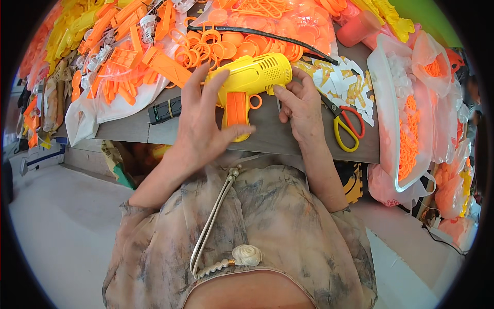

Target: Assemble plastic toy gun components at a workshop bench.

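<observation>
A yellow plastic toy gun (257, 72) with an orange panel on its grip and an orange ring trigger is held over the table's near edge. My right hand (301, 105) pinches its wide, vented right end between thumb and fingers. My left hand (203, 116) is open beside the gun's left end, fingers spread and overlapping it; whether they touch it I cannot tell. Scissors (346, 129) with one red and one yellow handle lie just right of my right hand. A black box-like part (165, 110) rests left of my left hand.
Orange plastic parts and rings (206, 44) are heaped across the back of the grey table (267, 138). White and gold paper stickers (345, 85) lie behind the scissors. A white tub (386, 113) with orange pieces stands at the right. A black strip (267, 36) crosses the heap.
</observation>
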Demonstrator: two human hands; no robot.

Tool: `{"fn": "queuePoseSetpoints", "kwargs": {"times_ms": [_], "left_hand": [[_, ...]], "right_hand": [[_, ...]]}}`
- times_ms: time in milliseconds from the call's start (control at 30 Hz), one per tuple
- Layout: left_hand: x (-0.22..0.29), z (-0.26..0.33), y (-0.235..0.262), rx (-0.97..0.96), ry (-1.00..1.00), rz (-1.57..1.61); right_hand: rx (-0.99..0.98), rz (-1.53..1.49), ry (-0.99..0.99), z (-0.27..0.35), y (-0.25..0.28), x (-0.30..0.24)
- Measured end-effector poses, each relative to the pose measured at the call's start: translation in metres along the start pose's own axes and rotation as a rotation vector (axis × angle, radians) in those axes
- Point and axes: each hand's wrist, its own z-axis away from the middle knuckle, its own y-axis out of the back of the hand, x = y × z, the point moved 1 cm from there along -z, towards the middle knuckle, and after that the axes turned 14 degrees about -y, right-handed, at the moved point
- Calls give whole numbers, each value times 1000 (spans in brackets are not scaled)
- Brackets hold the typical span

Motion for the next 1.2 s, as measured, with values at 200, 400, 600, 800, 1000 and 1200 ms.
{"fn": "queuePoseSetpoints", "kwargs": {"times_ms": [200, 400, 600, 800, 1000, 1200], "left_hand": [[-3, 32, -13, 10, -121, -6], [-12, 42, -20, 28, -265, -52], [-11, 40, -27, 79, -235, -85], [-10, 39, -30, 114, -225, -77], [-12, 39, -37, 33, -218, -60], [-14, 42, -35, 15, -226, -69]], "right_hand": [[-8, -3, 3, 0, -1, -1], [-8, 14, -7, -1, -2, -1], [-3, 30, -12, 0, -4, -2], [4, 44, -8, -1, -5, -1], [4, 40, 4, -1, -5, -2], [26, 172, 32, 0, -3, -6]]}}
